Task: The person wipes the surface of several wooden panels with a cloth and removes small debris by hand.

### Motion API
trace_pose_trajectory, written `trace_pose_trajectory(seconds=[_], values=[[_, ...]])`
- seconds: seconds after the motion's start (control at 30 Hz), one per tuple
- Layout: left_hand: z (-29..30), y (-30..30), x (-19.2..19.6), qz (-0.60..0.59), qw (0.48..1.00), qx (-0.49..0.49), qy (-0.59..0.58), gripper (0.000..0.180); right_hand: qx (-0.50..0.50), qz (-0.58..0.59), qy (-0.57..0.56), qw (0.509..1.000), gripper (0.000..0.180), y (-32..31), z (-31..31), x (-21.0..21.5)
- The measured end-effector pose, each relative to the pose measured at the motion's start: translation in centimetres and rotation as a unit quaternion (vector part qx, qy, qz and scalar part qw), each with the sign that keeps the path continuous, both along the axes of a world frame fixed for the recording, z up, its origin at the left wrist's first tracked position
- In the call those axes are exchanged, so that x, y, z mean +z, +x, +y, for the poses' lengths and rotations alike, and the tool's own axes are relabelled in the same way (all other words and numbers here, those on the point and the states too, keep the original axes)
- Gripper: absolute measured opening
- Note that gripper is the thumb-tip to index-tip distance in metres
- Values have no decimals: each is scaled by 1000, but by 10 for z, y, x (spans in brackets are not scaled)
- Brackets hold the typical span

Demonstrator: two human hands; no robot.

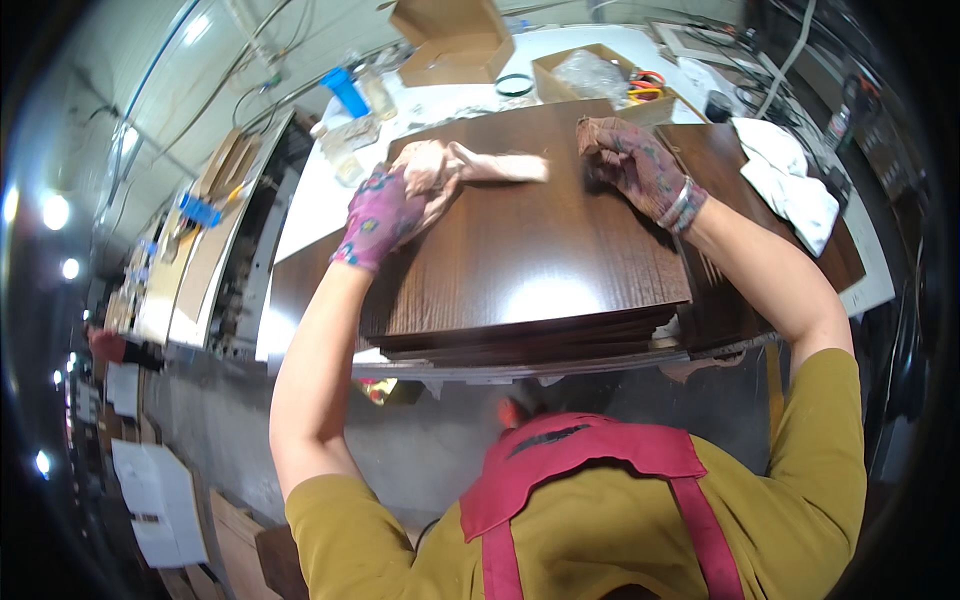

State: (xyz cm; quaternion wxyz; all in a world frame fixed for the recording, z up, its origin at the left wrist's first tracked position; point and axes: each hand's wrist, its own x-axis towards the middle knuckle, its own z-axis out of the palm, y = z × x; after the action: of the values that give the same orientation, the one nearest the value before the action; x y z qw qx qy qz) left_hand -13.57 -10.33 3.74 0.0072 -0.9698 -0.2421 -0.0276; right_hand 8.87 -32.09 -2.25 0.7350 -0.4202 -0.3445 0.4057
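Rag and bare glove on the top panel of the stack

Our left hand (pixel 385 210), fingers curled shut around a pinkish rag (pixel 490 167), presses it on the top dark wood panel (pixel 530 250); our right hand (pixel 635 165) lies fingers bent on the far edge, holding nothing. A hard push could slide that panel off the stack, we judge. We count two gloves, one rag, several stacked panels, one white cloth (pixel 795 185).
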Motion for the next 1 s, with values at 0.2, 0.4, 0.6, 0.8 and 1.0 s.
trace_pose_trajectory(seconds=[0.2, 0.4, 0.6, 0.8, 1.0], values=[[-135, -16, -31, -44, 909, -414, -20, 59, -120, -64, 25, 990, 29, -22, -90, 35], [82, 30, -55, -90, 983, -156, -46, 32, -190, -33, 43, 980, 38, -74, -142, 48], [-21, 34, -10, -32, 986, -160, -42, 73, -198, -13, 28, 980, 38, -120, -140, 20], [-82, 56, -27, -23, 841, -541, -1, 70, -159, 35, 159, 974, 42, -147, -87, 17], [-39, 140, 16, -71, 905, -393, -144, 53, -249, 28, 179, 951, 30, -144, -59, 0]])
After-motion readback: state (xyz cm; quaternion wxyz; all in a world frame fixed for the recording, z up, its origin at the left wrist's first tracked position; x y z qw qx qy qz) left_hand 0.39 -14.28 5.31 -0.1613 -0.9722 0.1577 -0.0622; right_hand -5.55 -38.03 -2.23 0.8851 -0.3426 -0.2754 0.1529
